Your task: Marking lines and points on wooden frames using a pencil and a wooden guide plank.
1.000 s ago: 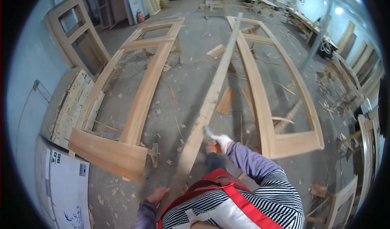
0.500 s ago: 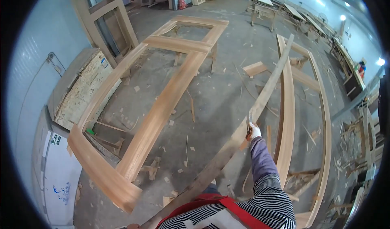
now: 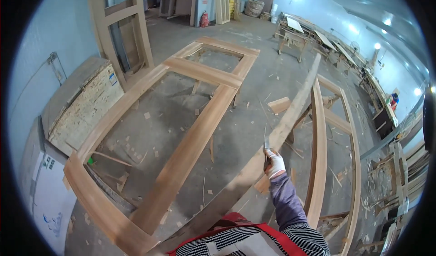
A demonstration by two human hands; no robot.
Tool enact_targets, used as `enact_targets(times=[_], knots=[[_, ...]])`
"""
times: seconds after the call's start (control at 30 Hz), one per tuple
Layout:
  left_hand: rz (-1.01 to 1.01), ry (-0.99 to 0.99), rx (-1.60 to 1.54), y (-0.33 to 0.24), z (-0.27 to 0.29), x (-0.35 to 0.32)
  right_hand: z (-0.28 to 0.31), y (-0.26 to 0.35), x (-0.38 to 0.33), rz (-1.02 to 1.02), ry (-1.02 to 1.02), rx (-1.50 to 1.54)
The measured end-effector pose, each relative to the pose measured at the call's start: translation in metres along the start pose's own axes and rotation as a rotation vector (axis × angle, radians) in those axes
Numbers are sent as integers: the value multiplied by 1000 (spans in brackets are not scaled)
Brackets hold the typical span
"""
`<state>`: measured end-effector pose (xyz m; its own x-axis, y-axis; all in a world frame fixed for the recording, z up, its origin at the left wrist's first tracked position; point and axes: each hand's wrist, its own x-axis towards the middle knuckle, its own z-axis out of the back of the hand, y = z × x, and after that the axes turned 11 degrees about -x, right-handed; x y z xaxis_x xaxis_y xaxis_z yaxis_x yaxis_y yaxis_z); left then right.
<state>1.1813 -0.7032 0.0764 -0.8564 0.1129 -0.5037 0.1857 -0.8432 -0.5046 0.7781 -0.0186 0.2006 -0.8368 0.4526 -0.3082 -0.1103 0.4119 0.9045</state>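
Over the littered grey floor [image 3: 254,81], a long plank [image 3: 247,176] is slanting between two door frames, the gloved right hand's [image 3: 274,164] fingers are gripping a small metallic tool [image 3: 267,142] at it, and I'm unable to tell the left hand's.

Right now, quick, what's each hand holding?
Left hand: out of view, can't tell.
Right hand: closed on a metal-tipped tool, by the long board.

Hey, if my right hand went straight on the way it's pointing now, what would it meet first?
Most likely the long wooden plank, right at your right hand; whether they already touch is hard to tell from this view.
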Motion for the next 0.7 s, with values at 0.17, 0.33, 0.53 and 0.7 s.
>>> enact_targets(times=[0.17,0.33,0.53,0.7], knots=[[56,-320,78,-44,24,90,-97,21,-3,89,119,8],[120,-532,142,-76,36,112,-176,44,47,182,218,-45],[214,-705,239,-87,42,100,-225,36,92,115,312,-58],[258,-821,296,-67,42,78,-263,-22,78,-60,397,-276]])
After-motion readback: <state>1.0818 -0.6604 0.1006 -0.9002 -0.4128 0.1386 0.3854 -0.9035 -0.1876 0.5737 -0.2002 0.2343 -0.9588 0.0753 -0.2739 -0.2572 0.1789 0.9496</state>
